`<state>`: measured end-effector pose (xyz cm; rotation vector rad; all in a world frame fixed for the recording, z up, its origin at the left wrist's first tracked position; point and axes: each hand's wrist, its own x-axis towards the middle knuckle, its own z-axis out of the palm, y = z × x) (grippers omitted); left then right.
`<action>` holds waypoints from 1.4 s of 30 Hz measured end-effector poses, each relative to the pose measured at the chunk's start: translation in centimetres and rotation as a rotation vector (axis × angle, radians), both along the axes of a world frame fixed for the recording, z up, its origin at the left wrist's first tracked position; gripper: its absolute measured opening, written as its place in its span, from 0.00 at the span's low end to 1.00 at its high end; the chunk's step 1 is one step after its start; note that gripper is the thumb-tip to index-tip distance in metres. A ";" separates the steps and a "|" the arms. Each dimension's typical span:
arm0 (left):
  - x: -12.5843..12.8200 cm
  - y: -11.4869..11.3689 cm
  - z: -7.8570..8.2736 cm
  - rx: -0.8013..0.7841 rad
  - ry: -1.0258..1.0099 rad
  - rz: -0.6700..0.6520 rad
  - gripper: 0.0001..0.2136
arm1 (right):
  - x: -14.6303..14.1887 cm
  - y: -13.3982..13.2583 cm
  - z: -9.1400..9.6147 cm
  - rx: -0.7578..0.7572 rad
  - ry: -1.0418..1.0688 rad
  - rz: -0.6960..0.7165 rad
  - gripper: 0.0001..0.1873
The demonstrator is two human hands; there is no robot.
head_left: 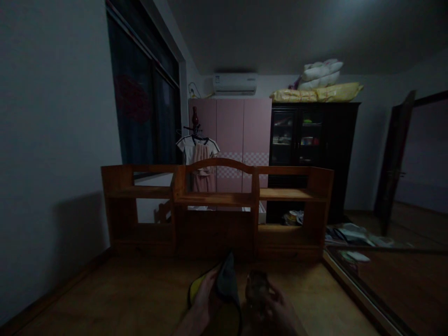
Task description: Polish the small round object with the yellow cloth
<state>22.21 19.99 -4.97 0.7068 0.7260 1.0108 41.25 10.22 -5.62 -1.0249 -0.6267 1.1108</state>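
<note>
My left hand [202, 301] is closed around a two-sided cloth [227, 280], grey on one face and yellow on the other, with a dark edging. One corner of the cloth points up and away from me. In my right hand [280, 310], the fingers curl round a small dark brown object [257, 283]. Dim light and blur hide what kind of object it is. Cloth and object are held side by side above the wooden surface [140, 294], with a narrow gap between them.
A wooden shelf unit [213, 199] spans the back of the surface. A wall [52, 140] closes the left side, and a raised wooden edge [350, 289] runs along the right. Beyond stand hanging clothes [203, 161], a pink wardrobe [229, 126] and a black cabinet [338, 149].
</note>
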 end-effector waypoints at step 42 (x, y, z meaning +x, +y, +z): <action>-1.1 -0.1 7.8 1.074 0.760 -0.341 0.26 | 0.9 -2.3 4.3 -0.013 -0.628 -0.216 0.17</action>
